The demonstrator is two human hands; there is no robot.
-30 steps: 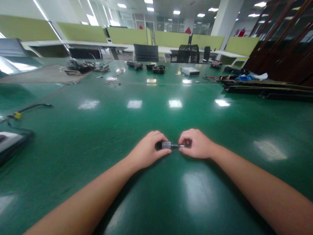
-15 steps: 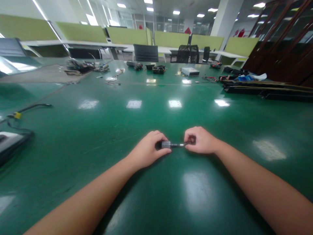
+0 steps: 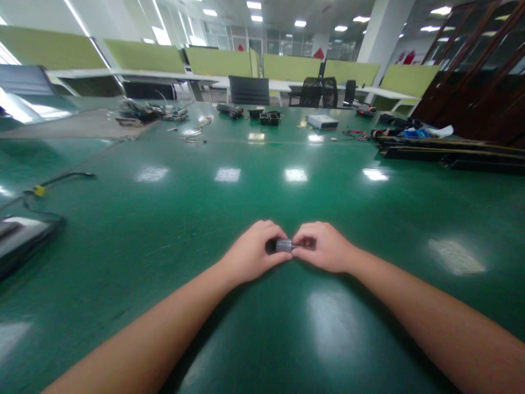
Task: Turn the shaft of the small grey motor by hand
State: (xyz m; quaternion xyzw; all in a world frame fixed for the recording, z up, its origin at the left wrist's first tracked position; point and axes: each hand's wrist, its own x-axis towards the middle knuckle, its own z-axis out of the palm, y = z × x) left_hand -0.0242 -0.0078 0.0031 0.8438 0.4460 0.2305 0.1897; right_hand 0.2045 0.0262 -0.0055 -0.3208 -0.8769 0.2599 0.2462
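A short grey metal cylinder [image 3: 284, 245] with a dark left end lies level just above or on the green table. My left hand [image 3: 258, 251] is closed around it, thumb below and fingers above. From its right end comes a thin metal shaft [image 3: 296, 246], mostly covered by fingers. My right hand [image 3: 324, 246] pinches this shaft close to the cylinder, and its fingertips almost meet those of my left hand. A dark part of the shaft piece shows inside the curl of my right hand. The exact kind of the piece cannot be made out.
The glossy green table [image 3: 229, 339] stretches far ahead. At left lies a dark-edged device [image 3: 28, 241] with a black cable [image 3: 69, 176]. Toward the back stand a white box [image 3: 322, 121], black parts [image 3: 269, 117] and tangled electronics [image 3: 139, 112]. Long black bars [image 3: 447, 150] lie at right.
My right hand has slid left along the shaft, right up to the cylinder, so the bare stretch of shaft is now mostly covered. My left hand keeps its hold. The view has shifted slightly.
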